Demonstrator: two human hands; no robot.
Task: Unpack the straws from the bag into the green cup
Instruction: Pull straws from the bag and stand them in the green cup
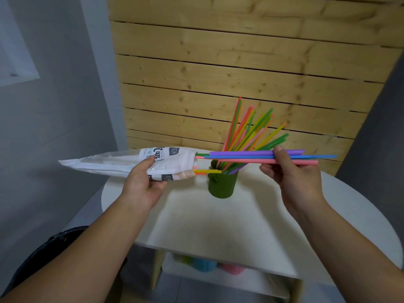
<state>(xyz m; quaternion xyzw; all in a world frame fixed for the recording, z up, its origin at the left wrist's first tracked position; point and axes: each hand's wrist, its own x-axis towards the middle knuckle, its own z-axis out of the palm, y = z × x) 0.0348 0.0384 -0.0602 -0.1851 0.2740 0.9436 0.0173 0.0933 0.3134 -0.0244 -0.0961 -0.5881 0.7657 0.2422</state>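
My left hand (143, 182) grips a white printed straw bag (122, 161), held level above the table's left side with its open mouth facing right. My right hand (293, 171) pinches a small bunch of straws (240, 157), purple, blue and pink, lying horizontal and mostly drawn out of the bag's mouth. A few short straw ends, yellow and orange, still poke from the bag. Just below the bunch stands the green cup (222, 184) on the table, with several colourful straws (247, 132) fanning up and to the right out of it.
The round white table (218, 226) has a lower shelf holding green, blue and pink cups (205, 264). A wooden slat wall (218, 73) rises close behind the cup. A grey wall stands to the left and a dark panel to the right.
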